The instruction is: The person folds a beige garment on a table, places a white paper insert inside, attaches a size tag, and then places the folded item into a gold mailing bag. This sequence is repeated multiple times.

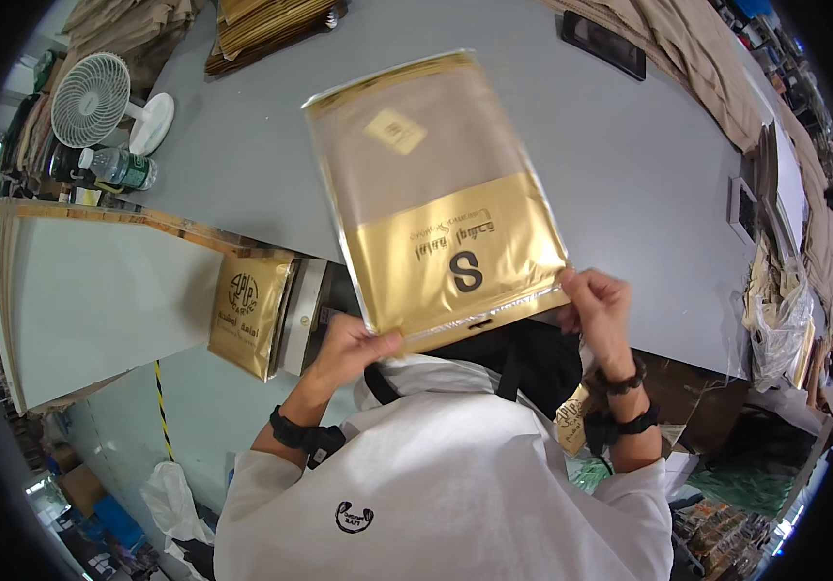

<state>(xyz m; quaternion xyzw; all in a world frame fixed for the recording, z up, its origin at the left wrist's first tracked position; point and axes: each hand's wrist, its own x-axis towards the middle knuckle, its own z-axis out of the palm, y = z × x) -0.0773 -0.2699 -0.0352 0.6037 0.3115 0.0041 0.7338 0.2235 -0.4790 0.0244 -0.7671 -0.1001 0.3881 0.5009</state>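
Note:
A gold plastic garment bag [453, 210] with a clear window lies over the grey table's near edge, tilted a little. Folded beige fabric and a small pale tag show through its window; the gold part bears printed writing and a large letter S. My left hand [358, 345] pinches the near left corner of the bag, thumb on top. At the near right corner, my right hand [594, 305] grips the bag's edge between thumb and curled fingers. The fingers beneath the bag are partly hidden.
A stack of gold packages [271, 29] stands at the far side. Left are a white fan [91, 100] and a plastic bottle [122, 168]. A dark phone-like device [603, 45] lies beside beige fabric [685, 65]. More gold bags [251, 312] stand upright by the wooden edge.

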